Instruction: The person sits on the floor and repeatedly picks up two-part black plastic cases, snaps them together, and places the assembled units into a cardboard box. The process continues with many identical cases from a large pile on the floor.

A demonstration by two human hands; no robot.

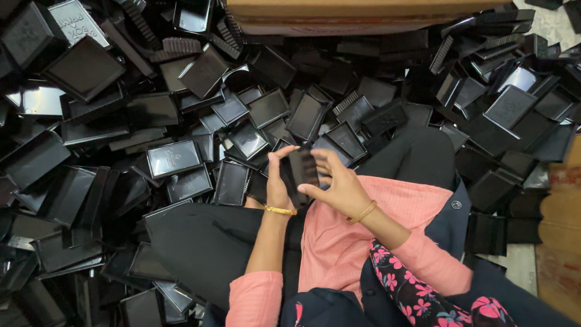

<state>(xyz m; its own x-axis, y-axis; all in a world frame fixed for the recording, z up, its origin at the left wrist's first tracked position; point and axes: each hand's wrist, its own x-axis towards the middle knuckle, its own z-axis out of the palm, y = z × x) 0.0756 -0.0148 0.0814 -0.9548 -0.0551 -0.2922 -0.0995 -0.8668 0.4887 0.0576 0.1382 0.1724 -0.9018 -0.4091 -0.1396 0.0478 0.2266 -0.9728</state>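
Note:
Both my hands hold one small black plastic box part [301, 172] in front of me, above my lap. My left hand [277, 181] grips its left edge, thumb at the top corner. My right hand [339, 184] holds its right side with fingers curled over the top and thumb under the lower edge. Each wrist carries a gold bangle. I sit with black trousers and pink sleeves among the heap.
A large heap of black plastic trays and lids [175, 158] surrounds me on the left, front and right. A brown cardboard box [345, 15] stands at the far top. Another cardboard edge [560, 230] lies at the right, beside a strip of bare floor.

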